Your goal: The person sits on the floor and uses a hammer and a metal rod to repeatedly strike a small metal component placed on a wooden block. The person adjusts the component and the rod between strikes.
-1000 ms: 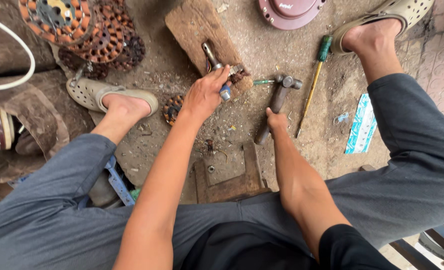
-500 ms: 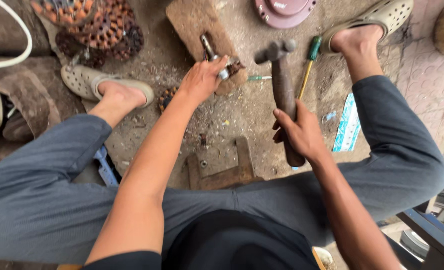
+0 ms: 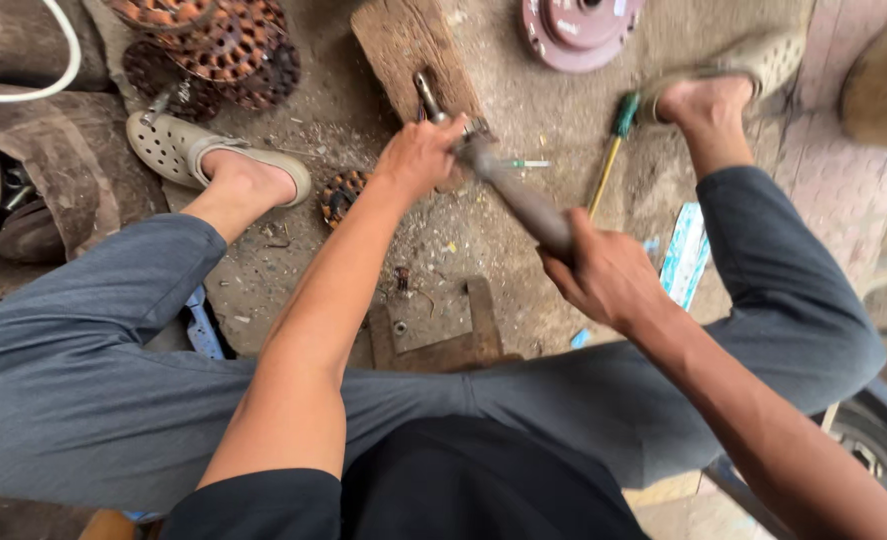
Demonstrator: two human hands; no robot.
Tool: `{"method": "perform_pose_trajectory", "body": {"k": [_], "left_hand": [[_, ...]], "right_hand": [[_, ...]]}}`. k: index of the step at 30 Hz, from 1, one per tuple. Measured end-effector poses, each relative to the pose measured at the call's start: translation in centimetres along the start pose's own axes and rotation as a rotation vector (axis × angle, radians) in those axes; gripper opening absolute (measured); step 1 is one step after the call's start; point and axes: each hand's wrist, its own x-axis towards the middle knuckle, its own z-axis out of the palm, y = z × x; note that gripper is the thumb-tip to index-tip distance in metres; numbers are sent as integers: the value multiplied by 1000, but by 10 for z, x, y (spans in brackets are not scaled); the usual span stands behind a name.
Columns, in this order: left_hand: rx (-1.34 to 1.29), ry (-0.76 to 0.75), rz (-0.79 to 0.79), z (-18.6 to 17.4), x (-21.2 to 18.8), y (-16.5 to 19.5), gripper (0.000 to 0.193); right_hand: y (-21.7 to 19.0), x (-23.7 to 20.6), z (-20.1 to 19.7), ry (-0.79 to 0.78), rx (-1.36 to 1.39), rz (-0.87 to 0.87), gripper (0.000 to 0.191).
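**Hammer brought down onto the held metal piece**

Down from its raised position half a second earlier came the worn wooden-handled hammer (image 3: 523, 200), its blurred head now meeting the small metal part at the near end of the rough wooden block (image 3: 403, 50). The right hand (image 3: 608, 280) had its grip clamped around the handle's lower end. The left hand (image 3: 423, 155) stayed put, fingers closed on the slim steel rod (image 3: 428, 98) lying along the block, steadying the piece under the blow. Just right of the strike lay a green-handled screwdriver (image 3: 613, 150) on the dusty floor (image 3: 523, 90). Far left sat a stack of rusty perforated discs (image 3: 213, 45); a reddish round hub (image 3: 578, 25) lay beyond the block. By the look of it, a strike had just landed.
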Motion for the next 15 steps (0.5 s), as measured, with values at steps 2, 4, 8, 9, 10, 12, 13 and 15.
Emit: {"method": "perform_pose_trajectory", "body": {"k": [2, 4, 8, 9, 10, 12, 13, 15], "left_hand": [[43, -47, -25, 2, -1, -2, 41], [98, -62, -77, 2, -1, -3, 24], [-48, 7, -42, -3, 0, 0, 52], [-62, -18, -65, -4, 1, 2, 53], [-79, -65, -79, -6, -1, 3, 53], [-86, 100, 15, -11, -3, 5, 54], [-93, 154, 61, -12, -5, 6, 54], [-153, 54, -43, -14, -11, 7, 56]], "right_hand": [[-7, 1, -1, 32, 51, 41, 47], [-12, 3, -6, 112, 172, 25, 47], [-13, 4, -12, -20, 131, 108, 43], [-9, 7, -15, -118, -12, 143, 43], [-8, 6, -15, -50, 45, 148, 45], [-1, 9, -19, 73, 127, 103, 50], [-1, 11, -17, 152, 252, 83, 45], [-1, 11, -13, 282, 501, 72, 37]]}}
